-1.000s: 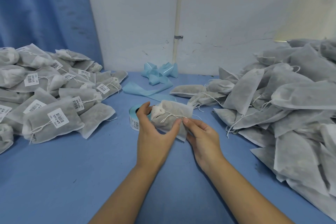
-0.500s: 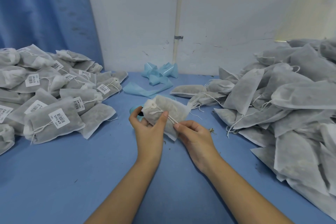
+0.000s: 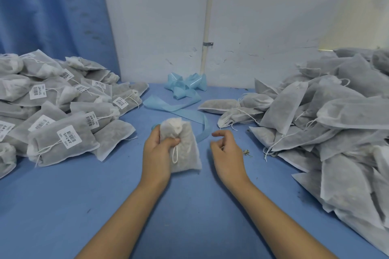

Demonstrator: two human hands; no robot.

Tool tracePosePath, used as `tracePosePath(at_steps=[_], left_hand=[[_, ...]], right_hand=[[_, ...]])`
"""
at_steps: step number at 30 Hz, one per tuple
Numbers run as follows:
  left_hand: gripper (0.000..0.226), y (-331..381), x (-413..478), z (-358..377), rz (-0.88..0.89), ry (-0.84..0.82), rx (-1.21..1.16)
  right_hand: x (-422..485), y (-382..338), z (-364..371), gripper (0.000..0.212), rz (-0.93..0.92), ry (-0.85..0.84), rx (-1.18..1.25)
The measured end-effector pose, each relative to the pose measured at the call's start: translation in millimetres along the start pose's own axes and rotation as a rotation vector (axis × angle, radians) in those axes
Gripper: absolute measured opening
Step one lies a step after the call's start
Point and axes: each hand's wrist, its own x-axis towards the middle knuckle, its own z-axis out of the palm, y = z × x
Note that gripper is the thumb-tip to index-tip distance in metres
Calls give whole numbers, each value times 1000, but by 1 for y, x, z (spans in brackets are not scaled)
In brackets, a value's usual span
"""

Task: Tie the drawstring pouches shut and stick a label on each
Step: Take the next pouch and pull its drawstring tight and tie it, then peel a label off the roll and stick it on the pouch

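My left hand [image 3: 156, 153] grips a grey-white drawstring pouch [image 3: 185, 153] near its gathered neck, holding it upright above the blue table [image 3: 84, 206]. A loop of white string [image 3: 175, 154] hangs down from under my thumb. My right hand [image 3: 226, 150] hovers to the right of the pouch, apart from it, fingers loosely curled and holding nothing that I can see. The label roll is almost wholly hidden behind my left hand and the pouch; only a sliver of blue [image 3: 155, 126] shows.
A heap of tied, barcode-labelled pouches [image 3: 63, 115] fills the left side. A larger heap of unlabelled pouches [image 3: 328, 124] covers the right. Spent blue backing tape [image 3: 181, 94] lies curled by the white wall. A few dry crumbs [image 3: 247, 152] lie right of my right hand.
My right hand has let go of the pouch and string and moved right. My left hand has turned the pouch upright and now holds it alone by the neck.
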Motion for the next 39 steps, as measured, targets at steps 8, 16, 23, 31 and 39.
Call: tracePosePath(at_steps=[8,16,23,31,39], left_hand=[[60,-2,0,-20,4,-180,255],[56,-5,2,-17,-19,-261,339],[57,-9,6,-16,7,-300,417],[43,-4,3,-14,8,-388,362],[48,-5,2,-13,-71,-422,286]], right_hand=[[5,-4,9,47,-314,-234,-554],[-3,-4,6,13,-395,-174,-563],[-3,-6,2,22,-352,-74,-501],[-1,1,7,23,-372,-38,-358],[-4,-1,7,52,-282,-248,-50]])
